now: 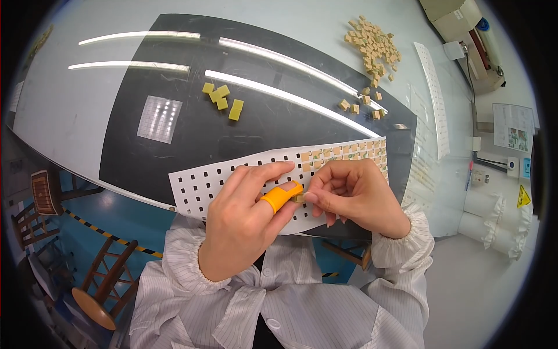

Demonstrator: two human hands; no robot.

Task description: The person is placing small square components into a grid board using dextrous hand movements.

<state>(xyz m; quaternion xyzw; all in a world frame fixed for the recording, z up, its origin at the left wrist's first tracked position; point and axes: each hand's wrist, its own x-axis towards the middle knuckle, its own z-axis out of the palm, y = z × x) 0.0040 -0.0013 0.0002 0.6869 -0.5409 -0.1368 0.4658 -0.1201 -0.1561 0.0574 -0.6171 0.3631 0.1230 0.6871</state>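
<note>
Left hand [238, 203] pinching block [300, 198]; tan squares [347, 152] on right of white sheet [213, 181]

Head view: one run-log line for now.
left hand: pinching small piece, orange finger cover on | right hand: at same piece | white sheet: beneath hands | yellow blocks: beyond sheet

Mat [279, 134]: lies on table [64, 116]. Sheet [253, 157]: lies across frame centre, on mat. Left hand [247, 200]: over sheet. Right hand [363, 192]: over sheet, just right of left. Small piece [299, 199]: between both hands' fingertips. Cubes [222, 103]: on mat, behind sheet, upper centre-left. Heap [372, 43]: on table, upper right.
</note>
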